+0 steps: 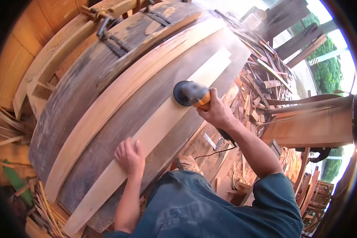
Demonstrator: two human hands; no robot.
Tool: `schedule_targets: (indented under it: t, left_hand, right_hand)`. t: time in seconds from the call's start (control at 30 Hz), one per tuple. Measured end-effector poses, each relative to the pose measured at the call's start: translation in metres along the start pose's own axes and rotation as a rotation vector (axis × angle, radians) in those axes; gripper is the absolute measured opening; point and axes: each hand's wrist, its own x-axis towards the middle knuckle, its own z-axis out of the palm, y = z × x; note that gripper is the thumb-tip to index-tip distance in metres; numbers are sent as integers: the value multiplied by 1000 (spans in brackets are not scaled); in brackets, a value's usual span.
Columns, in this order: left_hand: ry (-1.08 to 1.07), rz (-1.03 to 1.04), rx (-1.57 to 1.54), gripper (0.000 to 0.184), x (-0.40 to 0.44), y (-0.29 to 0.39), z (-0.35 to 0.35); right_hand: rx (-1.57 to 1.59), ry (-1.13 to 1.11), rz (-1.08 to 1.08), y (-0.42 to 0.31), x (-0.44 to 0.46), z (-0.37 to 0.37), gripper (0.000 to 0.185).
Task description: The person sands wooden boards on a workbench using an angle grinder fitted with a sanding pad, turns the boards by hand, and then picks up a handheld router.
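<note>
My right hand is wrapped round the yellow and black body of an angle grinder. Its dark round disc rests on a long pale wooden board; the grinder's head is blurred. A dark cord trails from the tool below my wrist. Lower down the same board, my left hand presses on it, with fingers curled over the left edge and thumb apart on top. Beneath the board is a broad grey worktable. Beside it lies a curved wooden piece, apart from both hands.
Metal clamps sit along the table's far left edge by a curved wooden frame. Wood offcuts are heaped at the right. A large wooden panel stands beyond. Thin strips and a green object lie lower left.
</note>
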Motion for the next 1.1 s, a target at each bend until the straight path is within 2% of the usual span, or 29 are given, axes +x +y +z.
schedule_targets:
  t: [0.23,0.37,0.4,0.47,0.63,0.7,0.73,0.77,0.8,0.87,0.93,0.97,1.03,1.1]
  left_hand:
    - [-7,9,49,38,6,4,8]
    - [1,11,88,40,2,7,9]
    - [7,11,96,41,3,8,10]
    - [16,27,97,41,6,6,12]
    - [42,22,117,41,4,8,15]
    - [34,13,137,42,0,7,13]
    - [34,12,152,42,1,8,12]
    - [36,18,153,41,1,8,13]
    - [42,22,151,41,0,7,15]
    - [1,-3,133,41,0,9,11]
    - [4,-13,112,41,-3,5,14]
    - [5,-19,103,40,-3,2,15]
    - [-1,-5,121,40,-3,1,14]
    - [-11,-14,120,40,-3,1,13]
  right_hand:
    - [34,128,44,120,110,-69,63]
    - [42,178,162,165,163,-112,63]
    - [50,247,107,189,178,-116,64]
    - [37,265,146,225,207,-138,68]
    - [64,439,254,241,212,-170,70]
    - [149,369,146,230,181,-155,67]
    - [154,229,211,190,149,-154,63]
    - [272,106,96,179,125,-135,61]
    - [244,-84,134,138,96,-137,60]
    - [109,-398,20,94,58,-114,61]
    - [101,-520,-192,81,34,-64,60]
    - [106,-522,-249,76,27,-57,59]
    - [115,-472,-226,78,26,-60,56]
    - [94,-367,-88,97,40,-79,56]
